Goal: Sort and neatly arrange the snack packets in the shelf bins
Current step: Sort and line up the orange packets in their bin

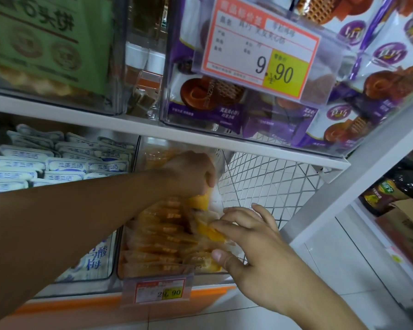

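A clear shelf bin [126,272] on the lower shelf holds several orange-and-clear snack packets [160,236] stacked in rows. My left hand [188,173] reaches deep into this bin from the left and is closed on a yellow-orange packet [199,201] that hangs below the fingers. My right hand [250,236] rests at the bin's right front, with fingers and thumb pinching another yellow packet [212,233] in clear wrap. The bin to the left holds several white-and-blue packets [65,163].
A price tag [161,291] clips to the orange bin's front. The upper shelf carries a bin of purple cookie packets [284,115] with a large price tag [260,48], and a green-labelled bin [45,44]. A white wire mesh panel [272,182] closes the shelf's right side.
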The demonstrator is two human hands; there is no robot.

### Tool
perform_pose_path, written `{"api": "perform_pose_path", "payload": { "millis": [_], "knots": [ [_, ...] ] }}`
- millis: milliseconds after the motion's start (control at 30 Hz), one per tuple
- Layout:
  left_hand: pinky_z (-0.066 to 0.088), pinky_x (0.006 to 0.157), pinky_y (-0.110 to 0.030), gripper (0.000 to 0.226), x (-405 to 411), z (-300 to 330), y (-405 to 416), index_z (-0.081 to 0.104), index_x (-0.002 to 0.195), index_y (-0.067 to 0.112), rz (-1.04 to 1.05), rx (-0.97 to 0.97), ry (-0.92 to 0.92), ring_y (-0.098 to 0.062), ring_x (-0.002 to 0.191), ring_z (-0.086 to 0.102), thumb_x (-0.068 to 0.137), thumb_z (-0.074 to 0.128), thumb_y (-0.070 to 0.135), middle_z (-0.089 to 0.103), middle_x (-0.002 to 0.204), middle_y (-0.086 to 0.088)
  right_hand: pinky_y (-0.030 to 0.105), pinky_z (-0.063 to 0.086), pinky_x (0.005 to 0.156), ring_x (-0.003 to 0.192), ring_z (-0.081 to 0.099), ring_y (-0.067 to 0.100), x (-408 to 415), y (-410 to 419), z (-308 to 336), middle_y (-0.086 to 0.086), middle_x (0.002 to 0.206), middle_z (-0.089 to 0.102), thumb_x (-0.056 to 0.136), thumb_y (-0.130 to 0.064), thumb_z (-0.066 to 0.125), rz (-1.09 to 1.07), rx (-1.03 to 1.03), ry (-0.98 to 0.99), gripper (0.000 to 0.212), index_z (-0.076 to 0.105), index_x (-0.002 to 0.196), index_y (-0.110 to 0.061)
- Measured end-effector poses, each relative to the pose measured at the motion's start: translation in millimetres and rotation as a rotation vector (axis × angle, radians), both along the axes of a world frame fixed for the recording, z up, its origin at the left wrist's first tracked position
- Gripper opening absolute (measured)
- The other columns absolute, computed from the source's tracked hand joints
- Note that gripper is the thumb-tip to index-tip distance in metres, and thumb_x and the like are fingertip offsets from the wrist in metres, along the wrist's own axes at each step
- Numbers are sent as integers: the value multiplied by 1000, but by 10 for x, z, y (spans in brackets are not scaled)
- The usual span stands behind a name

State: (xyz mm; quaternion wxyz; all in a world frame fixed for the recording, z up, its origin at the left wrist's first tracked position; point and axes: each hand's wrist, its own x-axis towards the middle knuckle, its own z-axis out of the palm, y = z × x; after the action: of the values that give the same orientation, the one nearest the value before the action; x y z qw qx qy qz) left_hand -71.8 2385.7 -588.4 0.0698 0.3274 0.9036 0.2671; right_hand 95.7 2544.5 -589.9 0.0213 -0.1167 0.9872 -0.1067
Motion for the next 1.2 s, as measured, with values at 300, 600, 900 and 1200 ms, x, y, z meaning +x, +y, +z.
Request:
{"api": "perform_pose_path", "payload": {
  "millis": [300, 600, 900, 1200],
  "knots": [
    [54, 94, -30, 19, 40, 41, -188, 73, 107, 35, 31, 179, 56, 0, 97, 66, 91, 70, 25, 72, 104, 15, 34, -20, 124, 150, -2, -12, -58, -55, 55, -21, 151, 48, 95, -61, 29, -12, 50, -61, 60, 50, 145, -38],
    [54, 91, -33, 13, 111, -216, -253, 75, 101, 30, 14, 145, -22, -5, 98, 67, 88, 74, 34, 73, 104, 14, 20, 14, 122, 144, 30, 10, -141, -84, -58, -14, 142, 49, 92, -45, 52, -131, -61, 224, 52, 59, 139, -25],
    [44, 94, -24, 27, 108, -94, -342, 68, 125, 30, 0, 0, -185, -6, 114, 55, 104, 50, 26, 61, 128, 14, 27, 3, 129, 154, -13, -5, 1, 54, 22, -31, 164, 12, 84, -70, 69, -71, -134, -53, 93, 27, 161, -39],
    [46, 85, -20, 28, 271, -28, -408, 64, 128, 32, -32, -38, 40, -8, 108, 60, 104, 50, 30, 63, 131, 14, 26, 6, 125, 157, 6, 11, -99, 82, -108, -18, 163, 29, 89, -65, 66, -67, 55, 156, 75, 42, 155, -39]
  ]
}}
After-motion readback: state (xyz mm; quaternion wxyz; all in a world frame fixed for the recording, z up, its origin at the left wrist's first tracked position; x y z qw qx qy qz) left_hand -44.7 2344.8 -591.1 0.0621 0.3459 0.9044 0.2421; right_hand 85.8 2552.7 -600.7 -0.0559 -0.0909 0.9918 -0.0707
